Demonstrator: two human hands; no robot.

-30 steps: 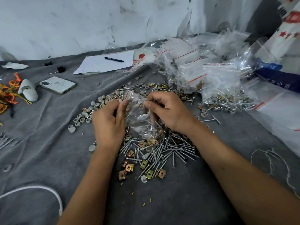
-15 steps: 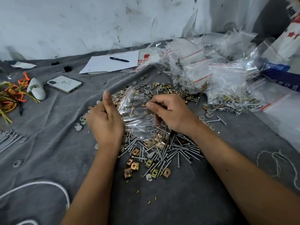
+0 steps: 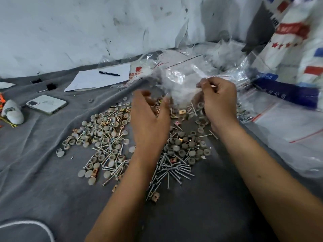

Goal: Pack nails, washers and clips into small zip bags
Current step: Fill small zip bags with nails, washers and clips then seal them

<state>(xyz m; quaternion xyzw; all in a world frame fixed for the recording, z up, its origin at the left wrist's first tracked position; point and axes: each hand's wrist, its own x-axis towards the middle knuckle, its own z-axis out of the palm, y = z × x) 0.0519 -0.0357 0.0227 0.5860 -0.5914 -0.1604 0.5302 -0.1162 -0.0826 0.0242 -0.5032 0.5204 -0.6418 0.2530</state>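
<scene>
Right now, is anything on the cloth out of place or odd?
Nothing is damaged. The nails, washers and clips lie mixed in one loose spread rather than sorted. A pen lies on paper and a phone face down, clear of the work.

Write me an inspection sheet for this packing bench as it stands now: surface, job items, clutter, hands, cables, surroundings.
Surface: grey cloth, wrinkled, covering the bench.
Job's things: loose nails, grey washers and brass clips mixed in one spread; clear zip bag lifted above it, blurred; heap of bags behind.
Clutter: phone, paper with pen on it, white mouse-like object.
Hands: right hand pinches the bag's edge; left hand with fingers spread, just under the bag, contact unclear.
Cables: white cord at near left.
Surroundings: scuffed white wall; printed sack at right.
</scene>
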